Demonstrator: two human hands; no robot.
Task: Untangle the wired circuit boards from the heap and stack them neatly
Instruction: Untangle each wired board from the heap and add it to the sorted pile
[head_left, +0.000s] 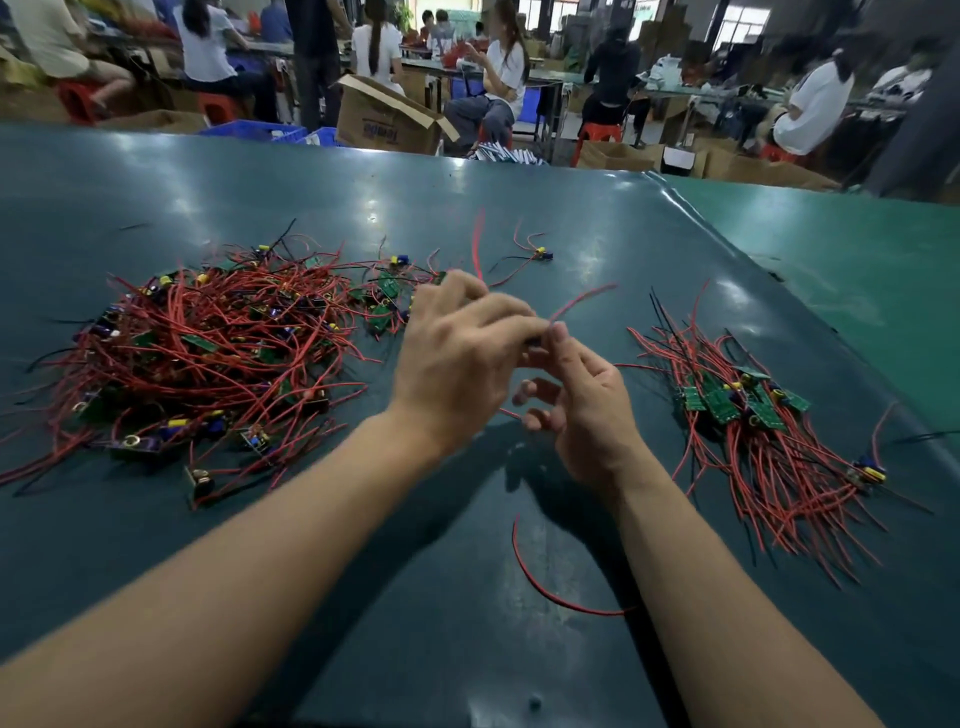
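two hands (519, 358) (both pinching), two piles (208, 353)

dark green tabletop (260, 182), open cardboard box (382, 117) past its far edge, blue crates (254, 130) left of the box, red stools (597, 136), seated people (501, 78) at long benches behind, more cartons (618, 156) on the floor at right
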